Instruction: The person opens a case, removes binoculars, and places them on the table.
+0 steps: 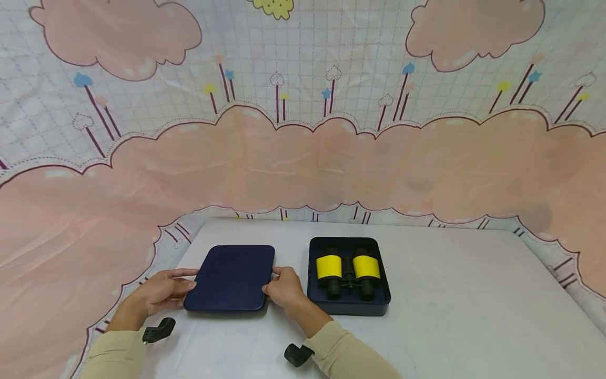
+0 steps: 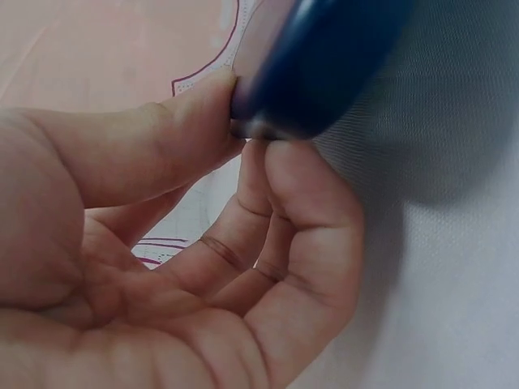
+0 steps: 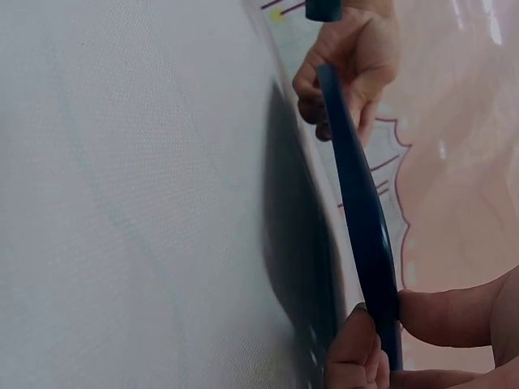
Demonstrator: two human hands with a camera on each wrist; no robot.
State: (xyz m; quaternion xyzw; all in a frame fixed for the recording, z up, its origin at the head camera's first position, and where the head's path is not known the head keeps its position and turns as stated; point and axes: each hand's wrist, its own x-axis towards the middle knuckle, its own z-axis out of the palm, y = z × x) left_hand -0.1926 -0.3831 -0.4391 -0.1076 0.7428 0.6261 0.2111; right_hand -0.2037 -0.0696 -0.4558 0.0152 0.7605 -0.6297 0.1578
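Note:
A dark blue, round-cornered lid [image 1: 232, 279] is held between both hands, top side up, slightly above the white table. At its left edge my left hand [image 1: 158, 292] pinches it; the left wrist view shows the thumb on one face and curled fingertips beneath the rim. My right hand [image 1: 286, 287] pinches the right edge, thumb and fingers on opposite faces [image 3: 369, 235]. Just right of that hand stands a dark blue box [image 1: 350, 309] without a cover. Black binoculars [image 1: 347, 269] with yellow bands on both barrels lie inside it.
The white table [image 1: 473, 295] extends to the right of the box. Behind it hangs a patterned cloth [image 1: 331, 163] with pink clouds, which also drapes down at the sides. A black wrist device [image 1: 298, 355] sits near the right sleeve, another [image 1: 159, 330] near the left.

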